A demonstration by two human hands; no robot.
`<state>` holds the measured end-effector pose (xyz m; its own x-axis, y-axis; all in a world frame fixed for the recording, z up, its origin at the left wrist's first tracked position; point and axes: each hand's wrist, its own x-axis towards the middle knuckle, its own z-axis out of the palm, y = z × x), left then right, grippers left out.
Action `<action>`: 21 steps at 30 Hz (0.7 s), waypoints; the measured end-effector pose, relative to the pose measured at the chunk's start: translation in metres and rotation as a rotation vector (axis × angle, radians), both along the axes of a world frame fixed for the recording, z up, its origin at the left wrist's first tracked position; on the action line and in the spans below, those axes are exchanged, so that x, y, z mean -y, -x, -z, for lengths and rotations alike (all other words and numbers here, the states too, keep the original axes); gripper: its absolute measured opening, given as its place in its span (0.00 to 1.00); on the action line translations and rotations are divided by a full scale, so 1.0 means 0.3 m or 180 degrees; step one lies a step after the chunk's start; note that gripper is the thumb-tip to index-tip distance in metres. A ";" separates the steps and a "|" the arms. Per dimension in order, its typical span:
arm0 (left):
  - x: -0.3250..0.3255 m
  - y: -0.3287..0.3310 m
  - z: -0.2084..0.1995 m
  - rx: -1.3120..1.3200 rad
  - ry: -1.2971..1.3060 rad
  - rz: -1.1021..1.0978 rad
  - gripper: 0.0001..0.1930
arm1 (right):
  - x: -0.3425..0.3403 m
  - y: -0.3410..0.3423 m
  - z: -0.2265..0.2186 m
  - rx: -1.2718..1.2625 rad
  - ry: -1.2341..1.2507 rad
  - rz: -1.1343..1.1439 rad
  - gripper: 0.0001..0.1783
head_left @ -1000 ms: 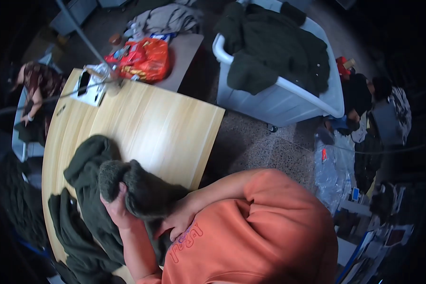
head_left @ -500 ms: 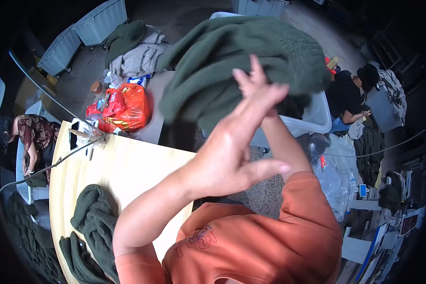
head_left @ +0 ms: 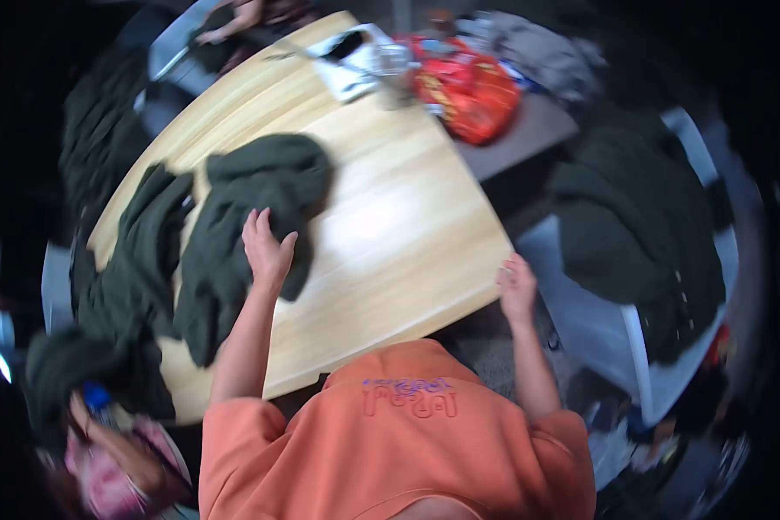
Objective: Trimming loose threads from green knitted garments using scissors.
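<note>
A dark green knitted garment lies bunched on the light wooden table. My left hand reaches over it with fingers spread and nothing gripped; whether it touches the cloth I cannot tell. At the table's right corner is my right hand, its fingers loosely curled in and no object showing in them. Further left, a second dark green garment hangs toward the table's left edge. To the right, a large heap of dark green knitwear sits in a pale plastic bin.
Red plastic bags and a grey garment pile occupy a low dark surface behind the table. On the far table edge are a white tray and a clear jar. A person in pink works at lower left.
My view has swung left toward the table. The large green garment, airborne over the bin before, now rests in it. My hands, crossed earlier, are apart, the left over the table garment.
</note>
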<state>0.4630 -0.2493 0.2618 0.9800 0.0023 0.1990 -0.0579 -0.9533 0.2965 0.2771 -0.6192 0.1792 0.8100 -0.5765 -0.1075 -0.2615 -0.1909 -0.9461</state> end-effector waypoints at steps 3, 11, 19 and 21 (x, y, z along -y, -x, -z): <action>-0.282 0.070 0.083 -0.0779 -0.0404 -0.1427 0.37 | -0.084 -0.084 -0.043 -0.0199 -0.0306 -0.0132 0.20; -0.338 0.356 0.260 -0.1544 0.1705 0.0995 0.10 | -0.654 -0.251 -0.069 -0.0354 0.0077 -0.1643 0.30; -0.233 0.469 0.099 -0.2249 0.2836 0.1554 0.09 | -0.931 -0.456 -0.229 0.0532 0.2440 -0.2756 0.25; -0.264 0.443 0.066 -0.0585 0.2378 0.1240 0.06 | -0.939 -0.429 -0.160 0.0588 0.2124 -0.3256 0.22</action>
<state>0.3302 -0.1701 0.2421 0.9547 -0.2735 0.1176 -0.2299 -0.4266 0.8747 0.4057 -0.3375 0.2271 0.8923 0.4329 0.1285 0.4192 -0.6884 -0.5920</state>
